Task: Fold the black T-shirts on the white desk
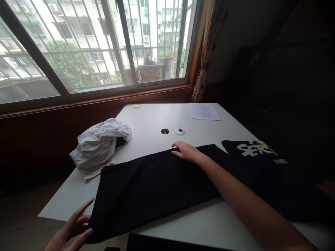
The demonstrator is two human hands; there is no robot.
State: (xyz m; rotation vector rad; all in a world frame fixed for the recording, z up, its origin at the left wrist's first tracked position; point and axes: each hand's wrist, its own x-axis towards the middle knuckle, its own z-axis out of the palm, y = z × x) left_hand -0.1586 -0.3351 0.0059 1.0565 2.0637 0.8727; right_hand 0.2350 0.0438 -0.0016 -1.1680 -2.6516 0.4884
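A black garment (146, 191), long and flat like trousers folded lengthwise, lies across the white table (149, 118). At its near left corner is my left hand (72, 226), fingers apart, with the thumb at the cloth's edge. Farther right, my right hand (185, 152) rests on the garment's far edge, its fingers stretched out and loosely spread. My right forearm crosses over the cloth and covers part of it. Beyond that arm lies a black T-shirt (261, 174) with white lettering and a yellow mark; its lower part fades into shadow.
A crumpled white cloth (96, 146) is heaped at the table's left edge. Farther back are a round cable hole (164, 131), its loose cover (180, 132), printed papers (204, 111) and a yellow note (136, 106). A barred window (104, 45) stands behind the table.
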